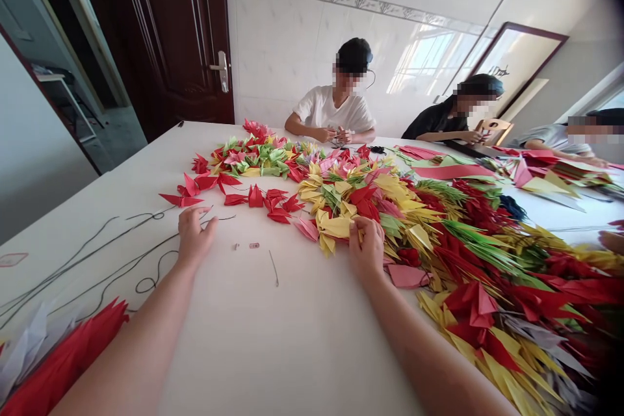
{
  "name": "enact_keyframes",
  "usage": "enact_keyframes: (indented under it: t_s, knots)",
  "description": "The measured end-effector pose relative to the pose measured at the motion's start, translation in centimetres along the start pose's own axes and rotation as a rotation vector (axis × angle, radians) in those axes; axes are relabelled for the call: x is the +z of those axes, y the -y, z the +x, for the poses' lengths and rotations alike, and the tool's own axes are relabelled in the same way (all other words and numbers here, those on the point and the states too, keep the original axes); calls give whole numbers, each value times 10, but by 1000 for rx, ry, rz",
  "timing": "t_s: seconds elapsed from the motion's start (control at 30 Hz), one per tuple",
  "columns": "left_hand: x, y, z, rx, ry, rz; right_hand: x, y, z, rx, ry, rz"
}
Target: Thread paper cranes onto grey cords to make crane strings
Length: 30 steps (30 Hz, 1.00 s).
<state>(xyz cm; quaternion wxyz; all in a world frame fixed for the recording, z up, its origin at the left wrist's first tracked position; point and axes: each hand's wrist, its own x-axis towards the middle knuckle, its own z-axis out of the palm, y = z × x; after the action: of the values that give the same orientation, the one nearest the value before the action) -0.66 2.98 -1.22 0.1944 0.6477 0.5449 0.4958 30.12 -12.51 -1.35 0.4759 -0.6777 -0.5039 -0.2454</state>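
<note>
No legible text or markings anywhere

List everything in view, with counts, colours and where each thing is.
White table: one, white, filling the lower view.
Origami paper cranes: too many to count, red, yellow, green and pink, heaped across the table.
Black cords: several, black, on the table left of the left hand.
Small pieces: two, greyish and pinkish, between the hands.
Short wire: one, dark, between the hands.
Dark brown door: one, dark brown, back left.
Seated people: three, across the table.
Left hand: one, bare, by the black cords.
Right hand: one, bare, on yellow cranes.
</note>
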Motion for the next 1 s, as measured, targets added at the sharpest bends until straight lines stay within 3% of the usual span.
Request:
enact_keyframes:
  t_s: [0.2,0.3,0.53,0.6,0.7,0.8,1.0]
  knots:
    - [-1,-2,-1,-14,24,-24,-10,10,2,-30,2,117]
    - [-1,-3,-1,-7,18,-40,-17,19,0,-130,22,176]
    - [-1,-3,-1,-23,18,-43,-19,46,-8,-393,331,169]
    - [0,-2,0,-38,16,-60,-16,42,-7,-349,313,121]
    - [0,-1,0,-56,24,-75,-13,30,-3,-174,230,9]
    - [0,1,1,-71,33,-76,-11,19,0,-12,241,-82]
    - [0,3,2,-72,35,-99,-13,18,3,-10,340,-28]
